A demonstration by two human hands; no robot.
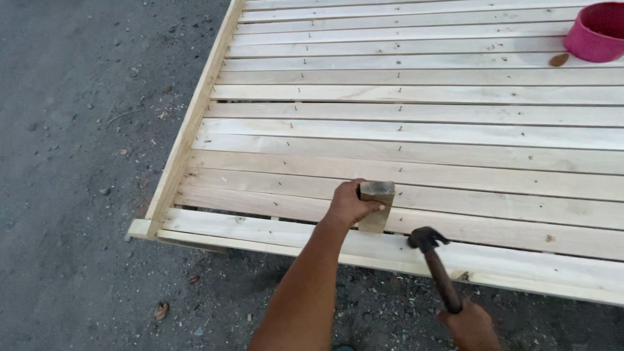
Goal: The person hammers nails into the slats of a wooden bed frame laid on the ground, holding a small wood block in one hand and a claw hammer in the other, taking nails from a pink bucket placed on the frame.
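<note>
Containers: one pink round tub [598,31], upper right corner, standing on the slats; a small brown leaf-like scrap [558,60] just beside it. No labels or signs in view.

Work piece: slatted wooden panel [416,130], pale boards nailed across in parallel rows, lying on dark gravelly ground [78,162].

Wooden block [377,207]: short and squarish, standing upright on the near slats, close to the panel's front edge. Left hand [350,203] grips it from the left side, fingers wrapped over its top, closed firmly around it.

Hammer [437,265]: dark head, brown wooden handle. The head sits just right of the block, near but apart from it, low over the frontmost board; whether it touches the wood is hard to tell. Right hand [473,325] is clenched round the handle's lower end, partly cut off by the bottom edge of the view.
</note>
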